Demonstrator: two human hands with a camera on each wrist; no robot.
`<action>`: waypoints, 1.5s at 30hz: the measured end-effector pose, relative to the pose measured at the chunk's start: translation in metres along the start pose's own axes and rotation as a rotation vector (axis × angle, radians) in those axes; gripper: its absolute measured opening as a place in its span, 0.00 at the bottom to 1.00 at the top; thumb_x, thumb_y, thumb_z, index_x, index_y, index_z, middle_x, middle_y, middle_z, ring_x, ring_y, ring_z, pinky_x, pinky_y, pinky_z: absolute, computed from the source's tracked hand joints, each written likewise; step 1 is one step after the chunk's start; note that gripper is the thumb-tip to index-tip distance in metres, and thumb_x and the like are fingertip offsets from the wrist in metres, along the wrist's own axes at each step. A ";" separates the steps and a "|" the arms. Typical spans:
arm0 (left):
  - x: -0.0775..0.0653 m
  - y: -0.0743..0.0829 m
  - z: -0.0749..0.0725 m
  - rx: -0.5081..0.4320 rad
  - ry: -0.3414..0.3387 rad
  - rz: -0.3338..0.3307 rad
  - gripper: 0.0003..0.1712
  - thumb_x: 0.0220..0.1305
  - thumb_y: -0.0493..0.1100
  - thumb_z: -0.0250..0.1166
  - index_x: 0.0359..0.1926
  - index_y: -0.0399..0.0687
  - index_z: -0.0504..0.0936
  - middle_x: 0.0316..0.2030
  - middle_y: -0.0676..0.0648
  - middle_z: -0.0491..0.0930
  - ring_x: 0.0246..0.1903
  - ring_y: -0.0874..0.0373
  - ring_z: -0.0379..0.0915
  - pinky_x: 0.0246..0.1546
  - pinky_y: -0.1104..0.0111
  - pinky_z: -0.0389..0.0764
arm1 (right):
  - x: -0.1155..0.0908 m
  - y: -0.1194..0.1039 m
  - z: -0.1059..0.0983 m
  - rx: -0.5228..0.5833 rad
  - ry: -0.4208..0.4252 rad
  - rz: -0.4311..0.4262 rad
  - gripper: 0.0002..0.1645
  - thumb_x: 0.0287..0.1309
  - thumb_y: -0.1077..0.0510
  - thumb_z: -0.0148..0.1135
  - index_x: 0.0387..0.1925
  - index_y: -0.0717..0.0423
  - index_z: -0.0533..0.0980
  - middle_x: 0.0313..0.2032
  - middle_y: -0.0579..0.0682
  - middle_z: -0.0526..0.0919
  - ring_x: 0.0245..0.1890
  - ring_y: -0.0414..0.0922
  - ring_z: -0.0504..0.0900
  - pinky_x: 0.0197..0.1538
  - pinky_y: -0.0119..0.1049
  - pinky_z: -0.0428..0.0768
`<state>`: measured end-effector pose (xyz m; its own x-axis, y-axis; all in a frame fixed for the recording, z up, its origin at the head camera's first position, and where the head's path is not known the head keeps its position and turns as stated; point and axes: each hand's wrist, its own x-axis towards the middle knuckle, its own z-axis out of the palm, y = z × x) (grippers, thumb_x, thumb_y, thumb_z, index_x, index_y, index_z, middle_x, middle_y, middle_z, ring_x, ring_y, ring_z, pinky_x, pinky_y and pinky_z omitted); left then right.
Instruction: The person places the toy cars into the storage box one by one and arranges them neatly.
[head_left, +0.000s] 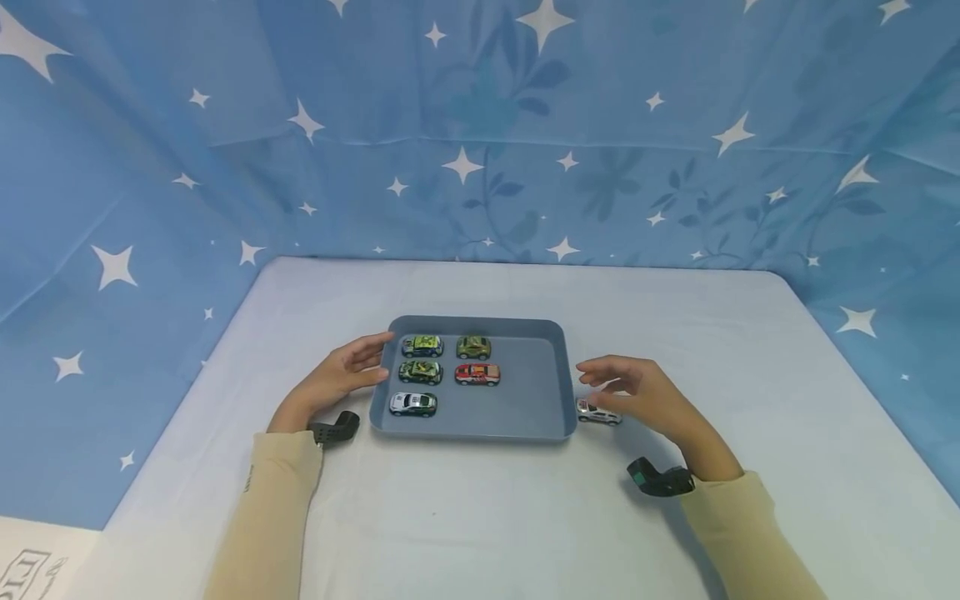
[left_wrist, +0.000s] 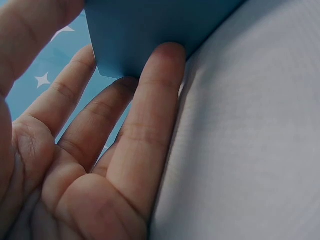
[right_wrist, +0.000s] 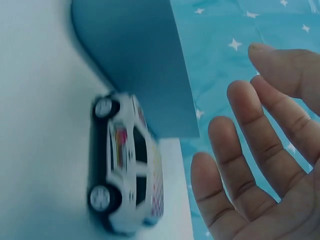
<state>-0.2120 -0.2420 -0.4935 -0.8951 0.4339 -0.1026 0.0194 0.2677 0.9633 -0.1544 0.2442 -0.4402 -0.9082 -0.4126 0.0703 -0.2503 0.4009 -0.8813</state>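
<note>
A blue-grey tray lies on the table with toy cars in two columns. Its left column has a blue-and-yellow car, a green-and-black car and a silver-white car; beside these stand an olive-green car and a red car. My left hand touches the tray's left side, its fingertips against the wall. Outside the tray's right side, a white toy car stands on its wheels. Over it hovers my right hand, fingers loosely spread and holding nothing.
A white cloth covers the table. Behind it hangs a blue curtain with white stars, also along both sides. Black wrist devices sit at both sleeve cuffs. Printed pale material shows at the lower left corner.
</note>
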 end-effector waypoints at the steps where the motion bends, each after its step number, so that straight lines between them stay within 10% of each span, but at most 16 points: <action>1: 0.000 0.000 0.000 0.007 -0.001 0.004 0.42 0.79 0.41 0.67 0.85 0.40 0.58 0.83 0.31 0.56 0.80 0.28 0.52 0.77 0.38 0.62 | -0.001 0.001 -0.002 -0.002 0.003 0.003 0.23 0.69 0.68 0.70 0.63 0.71 0.80 0.53 0.63 0.87 0.52 0.44 0.85 0.51 0.34 0.87; 17: 0.001 -0.002 -0.001 0.004 0.004 0.008 0.42 0.79 0.41 0.66 0.85 0.39 0.58 0.83 0.32 0.56 0.80 0.29 0.52 0.77 0.38 0.62 | -0.005 0.017 -0.018 -0.115 -0.017 0.084 0.25 0.67 0.64 0.74 0.62 0.68 0.82 0.56 0.62 0.88 0.57 0.58 0.85 0.57 0.37 0.85; 45: -0.001 -0.004 0.000 0.015 -0.005 0.027 0.42 0.79 0.41 0.66 0.85 0.38 0.58 0.82 0.30 0.56 0.80 0.27 0.53 0.76 0.37 0.63 | -0.005 0.033 -0.006 -0.239 -0.069 0.104 0.22 0.54 0.64 0.83 0.51 0.65 0.87 0.46 0.53 0.90 0.42 0.40 0.81 0.47 0.35 0.81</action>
<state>-0.2113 -0.2438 -0.4971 -0.8919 0.4453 -0.0783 0.0500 0.2692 0.9618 -0.1601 0.2641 -0.4667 -0.9103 -0.4104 -0.0538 -0.2363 0.6221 -0.7464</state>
